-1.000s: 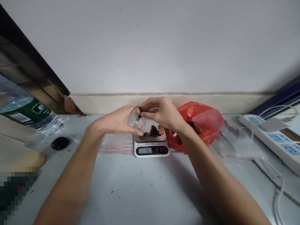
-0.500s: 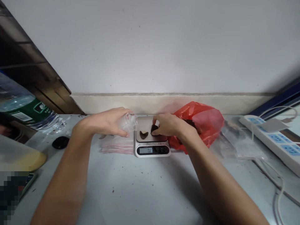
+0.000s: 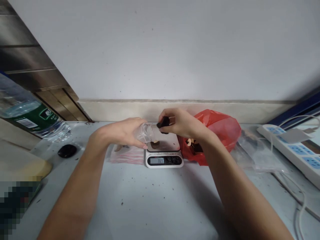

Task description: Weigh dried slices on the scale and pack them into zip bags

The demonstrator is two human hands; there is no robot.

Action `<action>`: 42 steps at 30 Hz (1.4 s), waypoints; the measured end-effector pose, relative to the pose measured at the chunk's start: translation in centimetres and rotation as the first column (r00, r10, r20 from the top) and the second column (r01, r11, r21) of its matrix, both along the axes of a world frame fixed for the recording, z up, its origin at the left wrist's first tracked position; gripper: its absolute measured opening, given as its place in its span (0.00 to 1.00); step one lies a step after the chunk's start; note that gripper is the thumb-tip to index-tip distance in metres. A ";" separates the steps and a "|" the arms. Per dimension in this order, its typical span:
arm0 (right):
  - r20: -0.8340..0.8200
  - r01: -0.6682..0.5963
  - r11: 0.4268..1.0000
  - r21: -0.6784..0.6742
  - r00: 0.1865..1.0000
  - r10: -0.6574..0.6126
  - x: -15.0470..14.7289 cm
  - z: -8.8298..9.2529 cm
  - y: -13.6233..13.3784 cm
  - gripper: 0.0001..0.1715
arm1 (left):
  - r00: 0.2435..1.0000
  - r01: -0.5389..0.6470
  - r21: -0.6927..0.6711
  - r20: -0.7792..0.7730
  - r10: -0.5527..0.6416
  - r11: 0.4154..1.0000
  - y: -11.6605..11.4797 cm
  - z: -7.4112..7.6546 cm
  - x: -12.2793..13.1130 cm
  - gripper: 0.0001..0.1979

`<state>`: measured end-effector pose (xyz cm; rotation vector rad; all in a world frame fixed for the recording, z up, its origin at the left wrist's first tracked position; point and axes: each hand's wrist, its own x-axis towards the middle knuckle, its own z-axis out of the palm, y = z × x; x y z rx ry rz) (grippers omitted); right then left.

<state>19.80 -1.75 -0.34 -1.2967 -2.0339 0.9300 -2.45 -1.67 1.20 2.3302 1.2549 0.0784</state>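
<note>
Your left hand (image 3: 120, 131) grasps a clear, crumpled plastic bag (image 3: 145, 132) — your right hand (image 3: 181, 124) pinches a dark, curled dried piece (image 3: 164, 122) over the white, boxy digital scale (image 3: 171, 144).

We see a plain, pale grey wall (image 3: 175, 50) flecked with small dark spots, with a beige band (image 3: 120, 110) along its foot. A pale blue-grey worktop (image 3: 140, 206), dotted with dark specks, runs up to it. On our left stands a brown panelled surface (image 3: 22, 30); on our right, a dark blue bar (image 3: 295, 109) slants. The light looks soft, the wall dimming toward the right.
</note>
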 end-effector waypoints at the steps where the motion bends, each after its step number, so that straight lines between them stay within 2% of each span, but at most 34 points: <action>1: -0.106 -0.047 0.999 0.023 0.993 0.049 -0.3 0.2 -0.2 0.09 | 1.000 0.004 -0.034 0.008 -0.004 0.999 -0.1 0.2 0.2 0.33; 3: -0.269 -0.115 0.990 0.080 0.954 0.133 -1.0 0.4 -0.6 0.11 | 0.999 0.003 -0.062 0.034 -0.001 0.998 -0.3 0.8 0.5 0.35; 4: -0.307 -0.111 0.988 0.108 0.942 0.139 -1.3 0.4 -0.7 0.13 | 0.999 -0.008 -0.051 0.044 0.010 0.999 -0.4 1.0 0.5 0.37; 7: -0.307 0.024 0.985 0.169 0.951 0.030 -1.4 0.4 -0.7 0.11 | 0.997 -0.074 -0.005 0.009 0.074 0.997 -0.7 1.7 -0.2 0.42; 9: -0.183 0.085 0.980 0.179 0.982 -0.052 -0.9 0.2 -0.5 0.07 | 0.994 -0.105 0.019 -0.023 0.105 0.994 -0.8 2.0 -1.0 0.43; 10: -0.080 0.062 0.985 0.163 0.996 -0.049 -0.7 0.2 -0.4 0.08 | 0.993 -0.112 0.039 -0.030 0.113 0.993 -0.8 2.2 -1.3 0.42; 13: 0.217 -0.128 0.991 0.045 0.969 0.116 -0.5 0.0 -0.6 0.16 | 0.992 -0.111 0.085 -0.057 0.116 0.990 -0.8 2.3 -2.0 0.36; 15: 0.319 -0.207 0.978 -0.008 0.927 0.199 -0.8 -0.1 -0.8 0.18 | 0.989 -0.109 0.058 -0.091 0.114 0.992 -0.7 2.2 -2.0 0.33; 18: 0.368 -0.189 0.982 -0.003 0.913 0.176 -1.1 -0.1 -0.9 0.18 | 0.987 -0.094 -0.018 -0.130 0.091 0.995 -0.6 1.8 -1.5 0.31; 20: 0.295 -0.143 0.989 0.033 0.947 0.127 -1.0 0.0 -0.7 0.18 | 0.989 -0.079 -0.042 -0.132 0.072 0.996 -0.5 1.6 -1.2 0.31; 23: 0.021 -0.089 0.988 0.129 0.996 0.087 -0.3 0.4 -0.5 0.15 | 0.994 -0.063 -0.038 -0.093 0.059 0.997 -0.7 1.7 -0.8 0.35; 25: -0.106 -0.079 0.977 0.200 0.989 0.102 0.3 1.0 -0.7 0.21 | 0.998 -0.053 -0.010 -0.037 0.053 0.999 -0.9 2.0 -0.7 0.39; 27: -0.089 -0.102 0.955 0.277 0.987 0.131 0.8 1.5 -1.0 0.27 | 0.998 -0.036 0.032 0.053 0.034 0.999 -1.0 2.4 -0.8 0.40; 29: -0.013 -0.141 0.930 0.340 0.988 0.154 1.4 2.0 -1.4 0.23 | 0.987 -0.010 0.053 0.160 0.002 0.999 -1.1 2.5 -0.9 0.38; 32: -0.027 -0.169 0.917 0.360 0.981 0.191 1.9 2.4 -1.6 0.02 | 0.946 -0.011 0.041 0.324 -0.003 0.999 -1.0 2.5 -1.0 0.34; 37: -0.258 -0.126 0.941 0.313 0.943 0.212 1.8 2.5 -1.5 0.14 | 0.850 -0.165 0.064 0.515 0.109 0.984 -1.1 2.6 -0.5 0.25; 42: -0.352 -0.003 0.952 0.305 0.929 0.116 1.5 2.8 -1.7 0.18 | 0.795 -0.227 0.152 0.599 0.093 0.962 -1.7 3.1 0.1 0.12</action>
